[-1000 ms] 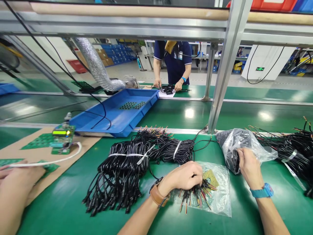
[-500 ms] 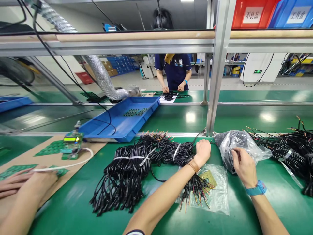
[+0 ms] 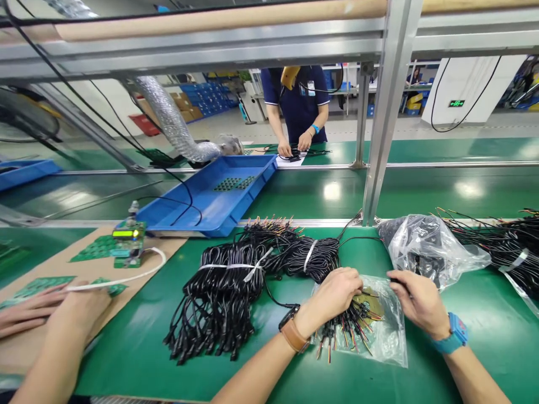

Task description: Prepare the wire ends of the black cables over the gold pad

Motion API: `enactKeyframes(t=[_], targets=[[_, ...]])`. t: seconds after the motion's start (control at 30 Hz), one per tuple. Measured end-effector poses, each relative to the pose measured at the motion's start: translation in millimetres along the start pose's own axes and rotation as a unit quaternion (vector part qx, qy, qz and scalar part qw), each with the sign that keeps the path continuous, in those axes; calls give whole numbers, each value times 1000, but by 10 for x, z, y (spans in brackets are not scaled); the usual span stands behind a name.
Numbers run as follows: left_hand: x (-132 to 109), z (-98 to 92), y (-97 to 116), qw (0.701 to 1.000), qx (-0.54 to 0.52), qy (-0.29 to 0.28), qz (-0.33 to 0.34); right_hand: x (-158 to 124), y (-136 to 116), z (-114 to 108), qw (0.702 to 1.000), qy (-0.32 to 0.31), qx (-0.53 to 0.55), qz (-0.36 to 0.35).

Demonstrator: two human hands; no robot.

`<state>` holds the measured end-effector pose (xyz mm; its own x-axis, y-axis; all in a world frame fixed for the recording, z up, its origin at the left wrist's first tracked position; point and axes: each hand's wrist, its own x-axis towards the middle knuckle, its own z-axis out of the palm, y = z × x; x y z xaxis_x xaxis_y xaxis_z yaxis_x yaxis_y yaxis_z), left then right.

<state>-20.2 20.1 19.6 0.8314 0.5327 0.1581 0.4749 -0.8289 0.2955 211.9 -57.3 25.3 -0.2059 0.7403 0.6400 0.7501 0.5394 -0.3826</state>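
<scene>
My left hand (image 3: 337,294), with a brown watch strap at the wrist, is closed over the upper end of black cables with bare coloured wire tips (image 3: 349,325). Its fingers are pinched, and what is in them is hidden. To its right, my right hand (image 3: 421,303), wearing a blue watch, pinches a small black part (image 3: 394,279) between thumb and fingers. The hands are apart, above a flat clear plastic bag (image 3: 391,342). Behind my right hand lies a clear bag of black parts (image 3: 425,241). A tied coil of black cable (image 3: 314,258) sits behind my left hand.
Tied cable bundles (image 3: 219,303) lie to the left, more cables (image 3: 497,252) at far right. A blue tray (image 3: 210,219) and metal post (image 3: 385,123) stand behind. At left, a co-worker's hands (image 3: 71,308) rest near green circuit boards (image 3: 92,248). Another person (image 3: 297,106) works opposite.
My right hand has left the bag of black parts and come left and nearer with a small black part. My left hand has come nearer, over the wire ends. The view has tilted down.
</scene>
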Motion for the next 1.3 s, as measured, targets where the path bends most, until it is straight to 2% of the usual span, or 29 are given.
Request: enactKeyframes(t=[0.2,0.33,0.4,0.53,0.67,0.8,0.9,0.97,1.13,1.3], targets=[[-3,41,74,997,82,-15,-3,64,-103,129,981,-185,59,0],[-4,18,86,995,99,-24,3,91,-115,150,972,-231,49,-5],[6,13,84,994,101,-28,6,72,-88,154,974,-222,38,5],[25,17,84,994,100,-36,7,42,-50,155,985,-163,51,18],[39,33,86,995,92,-31,5,55,-80,181,979,-195,52,7],[46,61,77,995,91,-30,3,67,-105,210,981,-183,58,11],[45,69,71,996,90,-27,-1,70,-108,214,976,-203,75,9],[40,61,68,996,85,-20,2,66,-99,196,979,-184,78,32],[0,45,53,1000,10,11,9,37,-40,109,982,-58,86,156],[-57,109,59,985,-139,86,48,13,5,114,964,-24,133,231]])
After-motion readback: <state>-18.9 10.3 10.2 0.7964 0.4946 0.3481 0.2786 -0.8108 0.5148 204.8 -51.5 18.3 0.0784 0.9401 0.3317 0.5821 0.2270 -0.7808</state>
